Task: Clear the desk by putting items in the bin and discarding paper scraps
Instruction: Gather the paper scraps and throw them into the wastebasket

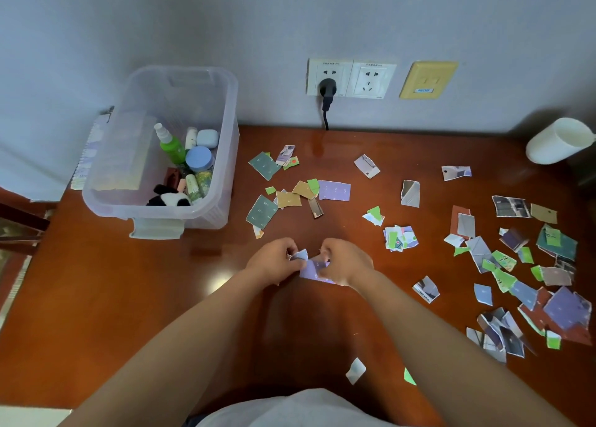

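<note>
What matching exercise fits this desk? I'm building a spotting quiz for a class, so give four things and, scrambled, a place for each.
Things:
1. green spray bottle
2. black plug
3. white cup
4. purple paper scrap

Places:
A. pinched between the left hand and the right hand
B. inside the clear plastic bin
C. in the left wall socket
D. at the far right of the desk

Pairs: 1-B, 2-C, 3-D, 4-A
</note>
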`<state>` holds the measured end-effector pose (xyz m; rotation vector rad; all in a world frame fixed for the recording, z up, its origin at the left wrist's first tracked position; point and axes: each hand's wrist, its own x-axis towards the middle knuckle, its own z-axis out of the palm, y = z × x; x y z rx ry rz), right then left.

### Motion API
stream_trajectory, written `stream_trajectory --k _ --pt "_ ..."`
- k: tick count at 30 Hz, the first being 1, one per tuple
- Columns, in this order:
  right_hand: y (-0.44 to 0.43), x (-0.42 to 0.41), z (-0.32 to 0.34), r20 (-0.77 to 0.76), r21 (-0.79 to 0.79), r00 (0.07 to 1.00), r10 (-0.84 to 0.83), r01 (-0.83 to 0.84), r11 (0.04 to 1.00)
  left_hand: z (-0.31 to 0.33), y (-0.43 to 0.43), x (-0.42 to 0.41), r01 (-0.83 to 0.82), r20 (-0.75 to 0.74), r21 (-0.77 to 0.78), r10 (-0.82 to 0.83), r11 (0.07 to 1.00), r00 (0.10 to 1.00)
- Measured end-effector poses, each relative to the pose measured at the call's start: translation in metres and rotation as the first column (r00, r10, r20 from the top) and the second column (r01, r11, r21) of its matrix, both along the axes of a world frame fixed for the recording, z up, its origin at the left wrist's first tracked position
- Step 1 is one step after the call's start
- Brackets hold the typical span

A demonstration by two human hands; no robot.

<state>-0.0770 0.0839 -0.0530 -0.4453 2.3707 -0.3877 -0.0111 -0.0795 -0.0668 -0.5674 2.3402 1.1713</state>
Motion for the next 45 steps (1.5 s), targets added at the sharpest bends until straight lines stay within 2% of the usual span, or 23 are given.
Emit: stream_trajectory --k 2,4,6,8,10,11,17,21,25,29,33,37,41,45 --pt "0.004 0.001 0.001 0.139 -0.121 0.974 -0.178 0.195 0.973 0.003 0.001 0.0 -0.075 -0.008 0.084 0.076 0.994 0.997" --pt "0.006 0.004 0.009 0.313 -0.223 0.887 -0.339 0.416 0.881 0.008 0.003 0.0 -0.182 0.019 0.188 0.182 0.965 0.983" --pt "0.008 0.011 0.021 0.514 -0.247 0.727 -0.455 0.633 0.733 0.014 0.007 0.001 -0.338 0.094 0.309 0.325 0.889 0.941" --pt "0.009 0.018 0.031 0.681 -0.245 0.549 -0.485 0.794 0.556 0.021 0.011 0.005 -0.475 0.181 0.456 0.444 0.753 0.878" --pt "0.008 0.026 0.039 0.789 -0.237 0.425 -0.444 0.877 0.418 0.029 0.01 0.013 -0.541 0.238 0.583 0.509 0.606 0.827" --pt "0.006 0.031 0.044 0.823 -0.232 0.39 -0.412 0.895 0.382 0.033 0.009 0.018 -0.548 0.251 0.631 0.524 0.549 0.814" --pt "-0.029 0.072 0.068 0.896 -0.208 0.32 -0.308 0.916 0.344 0.052 -0.019 0.069 -0.546 0.322 0.804 0.596 0.238 0.735" --pt "-0.071 0.103 0.071 0.881 -0.269 0.412 -0.232 0.841 0.47 0.062 -0.052 0.117 -0.56 0.374 0.826 0.679 0.066 0.631" --pt "-0.122 0.144 0.07 0.859 -0.321 0.492 -0.14 0.732 0.601 0.065 -0.096 0.174 -0.538 0.397 0.842 0.728 -0.045 0.559" --pt "-0.185 0.196 0.062 0.877 -0.313 0.474 -0.079 0.688 0.655 0.068 -0.148 0.238 -0.492 0.423 0.859 0.736 -0.142 0.528" --pt "-0.25 0.253 0.054 0.905 -0.277 0.424 -0.033 0.647 0.71 0.066 -0.197 0.3 -0.454 0.419 0.871 0.766 -0.187 0.488" --pt "-0.316 0.314 0.039 0.93 -0.235 0.367 0.003 0.588 0.774 0.049 -0.246 0.37 -0.433 0.45 0.859 0.806 -0.273 0.384" --pt "-0.373 0.379 0.011 0.943 -0.194 0.333 0.028 0.479 0.856 0.017 -0.285 0.442 -0.46 0.461 0.835 0.84 -0.302 0.286" --pt "-0.413 0.436 -0.03 0.937 -0.149 0.349 0.007 0.381 0.912 -0.025 -0.311 0.498 -0.511 0.504 0.777 0.849 -0.367 0.158"
